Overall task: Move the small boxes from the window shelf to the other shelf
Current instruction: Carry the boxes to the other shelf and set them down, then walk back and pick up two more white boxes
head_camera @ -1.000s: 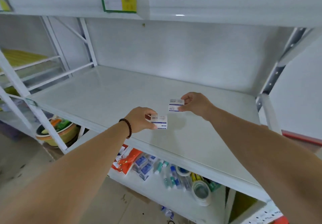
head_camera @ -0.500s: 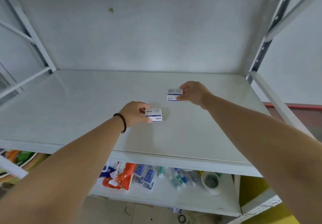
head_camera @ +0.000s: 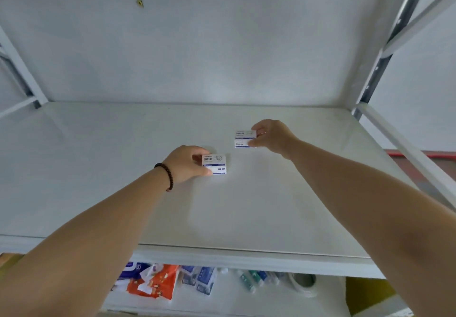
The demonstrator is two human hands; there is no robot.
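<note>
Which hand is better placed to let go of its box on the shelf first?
Either: the left hand and right hand each pinch a small box at the white shelf surface. Neither looks clearly ahead.

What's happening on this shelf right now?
A person is setting small boxes on a white shelf. The left hand grips one box low on the shelf surface. The right hand pinches what looks like two stacked boxes, farther back. Whether either load fully rests on the shelf is unclear. Neither is released yet.
</note>
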